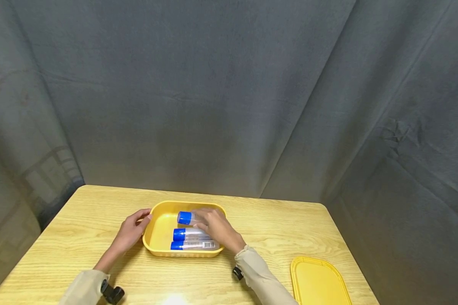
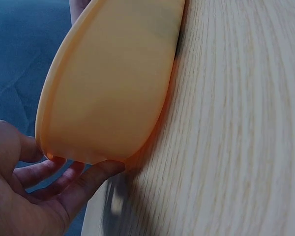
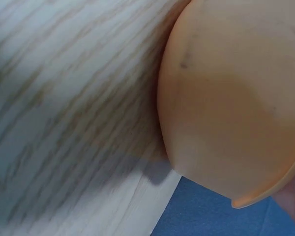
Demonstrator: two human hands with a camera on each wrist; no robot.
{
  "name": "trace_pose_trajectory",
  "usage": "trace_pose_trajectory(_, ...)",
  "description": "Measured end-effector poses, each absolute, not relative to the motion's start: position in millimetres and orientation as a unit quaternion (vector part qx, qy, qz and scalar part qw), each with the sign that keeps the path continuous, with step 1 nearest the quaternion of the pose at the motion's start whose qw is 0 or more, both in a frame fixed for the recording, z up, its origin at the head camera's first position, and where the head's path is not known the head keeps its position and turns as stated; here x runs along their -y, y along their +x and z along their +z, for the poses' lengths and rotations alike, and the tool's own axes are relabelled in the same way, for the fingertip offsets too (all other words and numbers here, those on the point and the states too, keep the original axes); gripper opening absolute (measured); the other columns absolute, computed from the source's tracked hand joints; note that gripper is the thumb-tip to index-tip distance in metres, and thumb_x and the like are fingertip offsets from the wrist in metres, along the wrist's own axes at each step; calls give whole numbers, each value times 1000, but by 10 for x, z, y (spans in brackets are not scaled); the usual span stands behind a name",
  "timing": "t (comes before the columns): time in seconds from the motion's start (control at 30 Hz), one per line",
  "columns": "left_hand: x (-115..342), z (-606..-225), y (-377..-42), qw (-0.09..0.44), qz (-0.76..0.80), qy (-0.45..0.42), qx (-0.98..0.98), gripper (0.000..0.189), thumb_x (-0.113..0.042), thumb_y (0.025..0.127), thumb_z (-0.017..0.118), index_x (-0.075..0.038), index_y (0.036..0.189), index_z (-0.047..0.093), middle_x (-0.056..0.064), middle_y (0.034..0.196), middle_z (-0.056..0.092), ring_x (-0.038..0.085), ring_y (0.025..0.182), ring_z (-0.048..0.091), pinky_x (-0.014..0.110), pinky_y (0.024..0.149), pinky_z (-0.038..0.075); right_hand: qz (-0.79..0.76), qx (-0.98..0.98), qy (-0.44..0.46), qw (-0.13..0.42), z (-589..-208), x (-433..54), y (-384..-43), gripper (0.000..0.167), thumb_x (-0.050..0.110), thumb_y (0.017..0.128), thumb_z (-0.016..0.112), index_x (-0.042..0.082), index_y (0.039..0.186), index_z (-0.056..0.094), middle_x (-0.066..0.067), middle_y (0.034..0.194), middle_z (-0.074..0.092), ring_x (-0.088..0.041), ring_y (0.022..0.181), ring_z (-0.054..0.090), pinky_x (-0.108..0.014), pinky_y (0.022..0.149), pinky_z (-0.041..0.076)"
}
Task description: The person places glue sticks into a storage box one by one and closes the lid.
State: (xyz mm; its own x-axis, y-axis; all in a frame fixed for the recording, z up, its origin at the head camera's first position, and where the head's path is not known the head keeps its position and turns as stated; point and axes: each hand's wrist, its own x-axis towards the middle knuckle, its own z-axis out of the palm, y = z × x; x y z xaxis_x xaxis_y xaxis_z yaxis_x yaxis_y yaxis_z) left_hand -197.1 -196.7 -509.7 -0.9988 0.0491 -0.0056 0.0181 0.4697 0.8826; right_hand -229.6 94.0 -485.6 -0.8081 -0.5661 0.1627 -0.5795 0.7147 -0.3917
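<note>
A yellow plastic container (image 1: 158,237) stands on the table with its long side toward me. My left hand (image 1: 129,233) holds its left end; in the left wrist view the fingers (image 2: 96,179) lie along the outer wall and one digit passes behind the rim. Two clear tubes with blue caps (image 1: 179,234) lie side by side at the container's near side, the nearer one bearing a barcode label. Behind them my right hand (image 1: 217,226), slightly blurred, reaches in over the right end and grips a third blue-capped tube (image 1: 184,217), covering much of it.
A flat yellow lid (image 1: 320,281) lies at the table's front right, cut off by the frame. The wood-grain table (image 1: 275,224) has grey cloth (image 1: 213,106) hanging behind it and at both sides. Only the container's outer wall (image 3: 226,108) fills the right wrist view's right half.
</note>
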Motion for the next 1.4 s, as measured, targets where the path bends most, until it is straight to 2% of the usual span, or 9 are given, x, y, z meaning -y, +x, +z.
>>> trace_pose_trajectory(0.3,1952,-5077,-1958,21,513,16,-858,50,-28,114,47,6,151,48,31,145,55,49,132,57,34,92,57,212,920,328,36,-4940,-942,-2324,25,19,101,71,8,123,76,-6,121,77,-19,113,72,-29,102,54)
trace_pose_trajectory(0.63,1947,-5094,-1957,20,512,15,-859,50,-27,114,47,6,151,48,31,145,55,49,132,57,34,94,56,220,919,325,26,-4942,-951,-2320,25,17,101,71,8,124,75,-6,123,75,-19,116,70,-30,103,54)
trace_pose_trajectory(0.97,1957,-5102,-1963,23,521,11,-853,51,-28,114,48,6,151,48,31,145,54,48,131,58,26,83,57,216,922,322,15,-4923,-981,-2303,29,24,104,68,13,130,72,-4,131,70,-20,125,64,-34,109,51)
trace_pose_trajectory(1.17,1955,-5104,-1958,19,517,12,-856,49,-27,114,48,6,150,49,31,145,54,48,130,59,25,84,56,215,916,337,32,-4854,-1041,-2311,30,24,103,70,11,130,72,-3,129,71,-18,121,66,-33,107,52)
trace_pose_trajectory(1.4,1954,-5101,-1958,17,520,13,-854,50,-27,114,47,6,150,49,31,145,54,47,130,59,24,84,55,230,915,330,41,-4742,-1156,-2287,35,27,102,71,10,133,71,-4,134,68,-21,126,63,-39,110,50)
